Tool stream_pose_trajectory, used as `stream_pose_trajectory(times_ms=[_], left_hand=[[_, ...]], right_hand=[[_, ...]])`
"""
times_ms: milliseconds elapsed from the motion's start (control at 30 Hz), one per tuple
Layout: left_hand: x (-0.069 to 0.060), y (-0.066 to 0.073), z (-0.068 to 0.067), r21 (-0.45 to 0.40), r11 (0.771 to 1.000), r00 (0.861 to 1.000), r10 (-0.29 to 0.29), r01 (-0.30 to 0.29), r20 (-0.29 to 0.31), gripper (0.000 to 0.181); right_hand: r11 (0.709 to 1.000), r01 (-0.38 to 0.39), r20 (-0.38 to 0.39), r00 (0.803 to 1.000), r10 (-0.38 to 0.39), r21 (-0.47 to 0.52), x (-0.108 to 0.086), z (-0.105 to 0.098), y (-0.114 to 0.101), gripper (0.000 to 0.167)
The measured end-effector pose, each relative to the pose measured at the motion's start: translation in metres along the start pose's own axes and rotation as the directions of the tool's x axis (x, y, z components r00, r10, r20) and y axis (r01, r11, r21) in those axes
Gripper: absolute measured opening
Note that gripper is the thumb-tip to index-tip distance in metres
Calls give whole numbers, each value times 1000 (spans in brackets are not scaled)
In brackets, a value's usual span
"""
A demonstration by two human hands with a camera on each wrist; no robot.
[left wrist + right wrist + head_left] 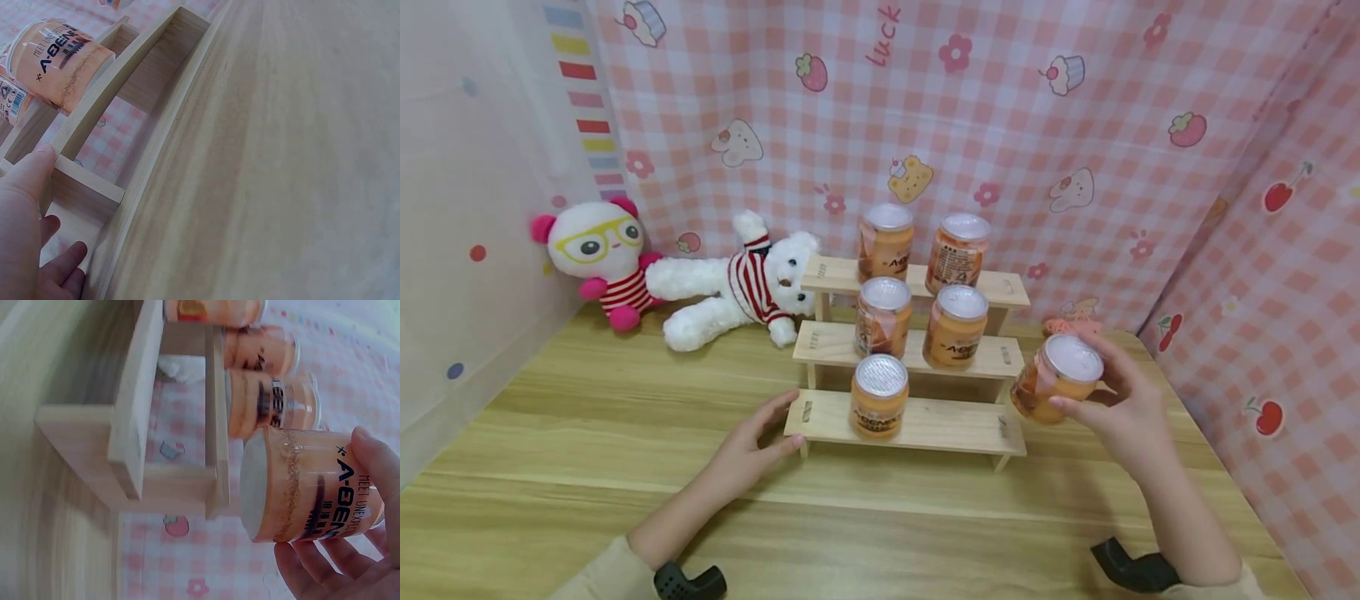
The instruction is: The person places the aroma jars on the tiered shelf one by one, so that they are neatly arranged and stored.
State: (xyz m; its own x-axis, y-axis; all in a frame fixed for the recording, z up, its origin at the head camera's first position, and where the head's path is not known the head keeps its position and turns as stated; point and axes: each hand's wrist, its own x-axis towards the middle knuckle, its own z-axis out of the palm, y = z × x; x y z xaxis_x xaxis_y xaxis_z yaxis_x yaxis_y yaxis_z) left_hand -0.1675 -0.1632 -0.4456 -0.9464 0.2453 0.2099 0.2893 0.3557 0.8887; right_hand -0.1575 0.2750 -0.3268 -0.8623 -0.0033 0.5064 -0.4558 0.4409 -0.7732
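My right hand (1123,408) holds an orange can (1056,379) with a silvery lid, thumb on one side and fingers on the other. The can is tilted, off the table, just right of a three-tier wooden display rack (955,425). My left hand (748,450) holds the left end of the rack's lowest tier; in the left wrist view the thumb lies on the board and the other fingers are beside the leg. Two similar cans (958,254) stand on the top tier, two (955,325) on the middle, and one can (878,400) on the lowest, left of centre.
Left of the rack, a white plush bear (752,287) in a striped shirt lies beside a panda plush (606,250) with yellow glasses. A coral-coloured item (1071,325) sits behind my right hand, partly hidden. Pink checked curtains (1000,125) border the wooden table (550,433).
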Motion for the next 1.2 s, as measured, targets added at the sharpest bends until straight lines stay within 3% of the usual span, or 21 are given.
stream_pose_trajectory(times_ms=[200, 633, 1200], left_hand=[[0, 0, 0, 2, 1000, 1000, 3, -3, 3, 65], [0, 1, 0, 10, 1000, 1000, 12, -12, 5, 63], [0, 1, 0, 6, 1000, 1000, 17, -17, 0, 63]], right_hand=[[998, 9, 9, 1000, -9, -56, -7, 15, -10, 79], [1000, -25, 101, 995, 23, 10, -13, 51, -12, 79], [996, -81, 189, 979, 71, 42, -10, 81, -9, 78]])
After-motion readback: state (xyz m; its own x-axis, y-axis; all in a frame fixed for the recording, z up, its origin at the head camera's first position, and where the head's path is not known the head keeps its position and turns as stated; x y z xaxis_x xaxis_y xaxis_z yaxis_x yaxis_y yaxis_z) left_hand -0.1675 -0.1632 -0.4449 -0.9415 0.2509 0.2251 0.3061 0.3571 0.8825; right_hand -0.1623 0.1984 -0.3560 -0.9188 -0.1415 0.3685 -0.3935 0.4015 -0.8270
